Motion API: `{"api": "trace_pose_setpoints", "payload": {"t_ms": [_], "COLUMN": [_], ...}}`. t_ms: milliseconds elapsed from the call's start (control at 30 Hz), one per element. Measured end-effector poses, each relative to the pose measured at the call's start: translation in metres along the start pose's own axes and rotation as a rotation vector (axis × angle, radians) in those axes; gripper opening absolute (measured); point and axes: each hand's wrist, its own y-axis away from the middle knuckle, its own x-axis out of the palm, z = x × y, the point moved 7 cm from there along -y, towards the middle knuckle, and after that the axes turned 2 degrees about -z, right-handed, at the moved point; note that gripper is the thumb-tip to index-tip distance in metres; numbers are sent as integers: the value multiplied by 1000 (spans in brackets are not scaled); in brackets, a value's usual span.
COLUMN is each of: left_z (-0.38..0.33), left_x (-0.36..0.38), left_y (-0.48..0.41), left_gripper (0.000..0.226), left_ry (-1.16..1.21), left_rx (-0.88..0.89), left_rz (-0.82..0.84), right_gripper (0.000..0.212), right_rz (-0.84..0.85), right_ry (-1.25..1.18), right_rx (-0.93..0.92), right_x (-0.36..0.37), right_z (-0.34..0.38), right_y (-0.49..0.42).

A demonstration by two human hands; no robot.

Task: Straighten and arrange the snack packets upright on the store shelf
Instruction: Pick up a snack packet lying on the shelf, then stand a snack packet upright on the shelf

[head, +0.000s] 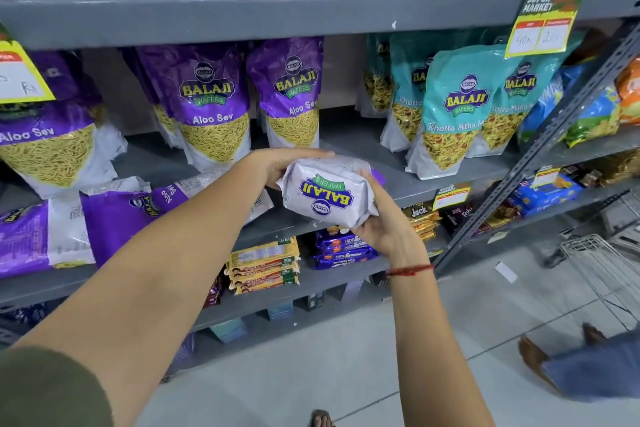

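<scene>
A purple-and-white Balaji snack packet (327, 192) is held in front of the middle shelf, its white base turned toward me and its logo upside down. My left hand (284, 163) grips its top left edge; my right hand (379, 225) holds it from below and the right. On the grey shelf (433, 184) two purple Aloo Sev packets (211, 107) (294, 94) stand upright behind the hands. Another Aloo Sev packet (52, 146) leans at the far left. A purple packet (114, 218) lies flat on its side at the shelf's front left. Teal Khatta Mitha packets (453, 111) stand to the right.
Yellow price tags (542, 24) (19, 76) hang from the upper shelf edge. Lower shelves hold biscuit packs (263, 265) (341, 248). A diagonal metal brace (540, 146) crosses at right. A wire basket (602, 270) and another person's foot (540, 360) are on the tiled floor at right.
</scene>
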Motion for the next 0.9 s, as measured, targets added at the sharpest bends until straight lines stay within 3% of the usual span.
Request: {"api": "trace_pose_setpoints", "payload": {"t_ms": [167,267,400,467,533,700,833,900], "left_z": [13,20,16,7,-4,-42,-68,-82], "left_x": [19,20,14,8,2,-22,-42,-56], "left_y": [8,9,9,6,1,-3,3,8], "left_gripper": [14,12,40,43,31,20,40,53], "left_ry": [-37,-29,44,79,118,161,225,251], "left_rx": [-122,-86,-23,17,73,332,518,588], "left_rz": [182,230,299,257,180,-64,-227,-349], "right_gripper": [86,72,49,46,48,70,52,55], "right_rz": [59,-66,-202,-164,-92,-88,-29,-12], "right_ry": [-34,73,193,261,333,436,499,528], "right_rx": [175,106,-141,-244,-323,-418,-525,-557], "right_x": [-12,-18,-29,-26,-20,-8,15,23], "right_z": [-3,3,26,40,51,82,117,134], "right_y": [-6,-17,-28,-33,-38,-60,-75,-84]}}
